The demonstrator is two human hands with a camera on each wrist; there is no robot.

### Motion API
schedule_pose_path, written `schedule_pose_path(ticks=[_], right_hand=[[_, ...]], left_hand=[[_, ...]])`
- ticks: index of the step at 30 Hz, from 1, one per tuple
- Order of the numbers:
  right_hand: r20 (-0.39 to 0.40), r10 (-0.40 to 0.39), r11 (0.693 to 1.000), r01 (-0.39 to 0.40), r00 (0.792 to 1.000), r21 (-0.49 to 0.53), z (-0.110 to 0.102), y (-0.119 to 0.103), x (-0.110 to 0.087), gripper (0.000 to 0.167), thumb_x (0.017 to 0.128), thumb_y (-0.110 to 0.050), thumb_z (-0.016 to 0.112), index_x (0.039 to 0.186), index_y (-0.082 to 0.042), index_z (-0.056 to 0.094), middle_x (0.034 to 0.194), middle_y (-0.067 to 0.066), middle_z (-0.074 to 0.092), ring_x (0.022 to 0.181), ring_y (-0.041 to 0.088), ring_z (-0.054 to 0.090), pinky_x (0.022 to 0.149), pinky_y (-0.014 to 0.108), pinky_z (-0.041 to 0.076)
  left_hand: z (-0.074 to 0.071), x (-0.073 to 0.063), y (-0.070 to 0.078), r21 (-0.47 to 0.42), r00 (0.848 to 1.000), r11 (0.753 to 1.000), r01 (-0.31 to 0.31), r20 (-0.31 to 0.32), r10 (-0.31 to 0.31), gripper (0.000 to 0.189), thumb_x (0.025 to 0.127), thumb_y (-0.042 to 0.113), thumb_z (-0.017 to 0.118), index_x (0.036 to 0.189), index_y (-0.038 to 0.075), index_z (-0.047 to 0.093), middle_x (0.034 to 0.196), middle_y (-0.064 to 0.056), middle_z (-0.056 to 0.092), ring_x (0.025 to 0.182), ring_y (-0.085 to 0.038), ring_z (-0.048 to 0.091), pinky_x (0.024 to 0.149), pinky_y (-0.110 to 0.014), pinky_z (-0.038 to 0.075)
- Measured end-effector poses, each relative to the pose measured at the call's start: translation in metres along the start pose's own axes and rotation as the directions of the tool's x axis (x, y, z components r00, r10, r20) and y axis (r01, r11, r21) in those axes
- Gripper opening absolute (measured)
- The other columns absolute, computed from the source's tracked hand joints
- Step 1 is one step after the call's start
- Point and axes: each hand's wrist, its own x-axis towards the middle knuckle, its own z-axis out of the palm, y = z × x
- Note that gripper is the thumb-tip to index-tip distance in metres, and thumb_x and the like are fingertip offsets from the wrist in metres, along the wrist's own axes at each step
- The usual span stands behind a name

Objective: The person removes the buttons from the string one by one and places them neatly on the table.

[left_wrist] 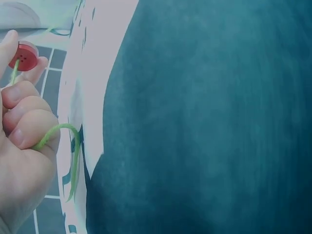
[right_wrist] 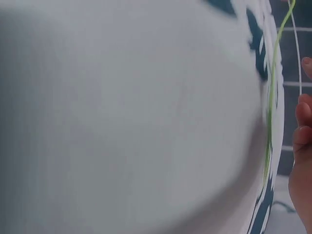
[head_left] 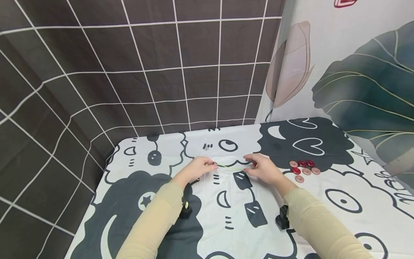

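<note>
Between the thumb and index finger of my left hand a round red button is pinched. A green string comes out of a hole in its face; a tail of string also leaves the curled lower fingers and droops beside the palm. In the head view the green string stretches rightward from the button toward my right hand. That hand's thumb and index finger stand apart near the string's far end. The right wrist view has the string running down beside the bent right fingers, outside their grasp.
To the right of the right hand lies a group of buttons, some dark red and some pink. A patterned black-and-white cloth covers the table. Dark gridded fabric hangs behind and at left, a leaf-print curtain at right.
</note>
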Motion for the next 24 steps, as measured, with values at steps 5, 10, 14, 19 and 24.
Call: schedule_pose_path(ticks=[5,10,14,19,24], right_hand=[[0.034,0.018,0.998,-0.020,0.999,0.060,0.015,-0.015,0.007,0.048,0.080,-0.021,0.072,0.124,-0.006,0.057,0.108,0.009,0.062,0.079,0.014,0.053,0.068,0.032,0.042],[0.032,-0.018,0.995,0.014,0.999,0.097,0.031,-0.025,0.012,0.046,0.081,-0.019,0.072,0.122,-0.005,0.058,0.104,0.008,0.063,0.074,0.012,0.052,0.065,0.031,0.043],[0.016,-0.029,0.994,0.027,0.999,0.106,0.041,-0.030,0.014,0.043,0.081,-0.018,0.072,0.121,-0.006,0.060,0.104,0.004,0.064,0.072,0.010,0.051,0.064,0.029,0.043],[-0.007,-0.041,0.993,0.042,0.999,0.109,0.047,-0.034,0.017,0.039,0.081,-0.016,0.071,0.117,-0.006,0.062,0.103,0.003,0.066,0.071,0.009,0.051,0.065,0.028,0.043],[-0.001,-0.025,0.992,0.025,1.000,0.125,0.050,-0.039,0.020,0.038,0.083,-0.017,0.070,0.118,-0.007,0.062,0.101,0.002,0.066,0.073,0.010,0.052,0.066,0.029,0.044]], left_hand=[[0.001,-0.001,0.004,-0.002,1.000,1.000,0.001,-0.002,-0.001,0.021,0.088,0.033,0.064,0.086,0.012,0.066,0.070,0.001,0.052,0.063,-0.014,0.046,0.058,-0.029,0.039],[0.001,0.000,0.000,-0.030,0.999,0.999,0.029,-0.021,-0.030,0.022,0.085,0.032,0.067,0.093,0.012,0.067,0.085,0.001,0.058,0.074,-0.015,0.051,0.066,-0.030,0.042],[0.001,0.001,-0.001,-0.032,0.999,0.999,0.043,-0.018,-0.044,0.025,0.084,0.033,0.068,0.097,0.012,0.067,0.095,-0.001,0.060,0.081,-0.017,0.053,0.073,-0.033,0.044],[0.000,0.001,-0.001,-0.028,0.999,0.999,0.047,-0.008,-0.047,0.023,0.085,0.034,0.068,0.095,0.014,0.068,0.094,0.001,0.061,0.082,-0.017,0.053,0.074,-0.033,0.043],[0.001,0.002,0.000,-0.022,0.999,0.999,0.043,0.007,-0.043,0.023,0.086,0.033,0.066,0.097,0.013,0.068,0.090,0.000,0.061,0.080,-0.017,0.052,0.071,-0.032,0.043]])
